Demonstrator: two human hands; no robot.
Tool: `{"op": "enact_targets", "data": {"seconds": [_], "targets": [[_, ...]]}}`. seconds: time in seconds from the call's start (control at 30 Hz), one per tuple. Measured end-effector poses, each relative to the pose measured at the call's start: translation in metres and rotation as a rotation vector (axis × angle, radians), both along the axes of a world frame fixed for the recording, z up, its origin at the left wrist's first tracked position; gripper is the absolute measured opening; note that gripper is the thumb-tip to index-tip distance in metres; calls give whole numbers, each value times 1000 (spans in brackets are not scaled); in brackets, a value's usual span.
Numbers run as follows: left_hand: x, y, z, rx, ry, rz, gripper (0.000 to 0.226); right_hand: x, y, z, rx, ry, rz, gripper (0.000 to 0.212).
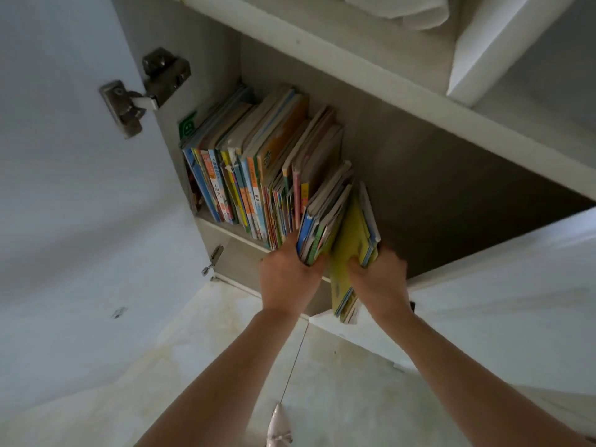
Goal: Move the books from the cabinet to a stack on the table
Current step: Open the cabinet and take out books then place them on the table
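At the centre of the frame, inside the open cabinet [403,175], a row of thin colourful books [254,175] stands upright against the left wall. Lower centre, the left hand [287,275] curls its fingers round the bottom of a small bundle with blue and green spines [317,227], just beside the row. Right of it, the right hand [379,279] grips a yellow-covered bundle [350,253] that juts out past the shelf edge. Upper left, a metal hinge [145,91] joins the open door [64,188]. Pale floor [338,382] lies below.
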State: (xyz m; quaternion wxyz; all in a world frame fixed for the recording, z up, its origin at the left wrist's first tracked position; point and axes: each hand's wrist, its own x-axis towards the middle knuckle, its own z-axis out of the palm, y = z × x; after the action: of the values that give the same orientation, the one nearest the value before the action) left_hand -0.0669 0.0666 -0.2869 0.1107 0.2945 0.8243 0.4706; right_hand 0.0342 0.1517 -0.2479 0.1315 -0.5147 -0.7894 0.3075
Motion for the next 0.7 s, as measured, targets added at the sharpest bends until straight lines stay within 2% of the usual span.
{"op": "enact_targets", "data": {"seconds": [0.1,0.33,0.5,0.63,0.7], "targets": [[3,-37,37,-65,-8,-6,25,9,-27,36,0,-35,62,15],[12,-129,125,-202,-44,-15,19,35,-101,127,-88,-95,115,12],[23,-165,147,-242,-110,56,19,51,-123,163,-164,-49,156,7],[48,-214,179,-251,-157,180,20,66,-152,188,-134,-36,295,17],[62,-233,190,-250,-189,266,18,72,-163,196,-113,-53,384,15]]}}
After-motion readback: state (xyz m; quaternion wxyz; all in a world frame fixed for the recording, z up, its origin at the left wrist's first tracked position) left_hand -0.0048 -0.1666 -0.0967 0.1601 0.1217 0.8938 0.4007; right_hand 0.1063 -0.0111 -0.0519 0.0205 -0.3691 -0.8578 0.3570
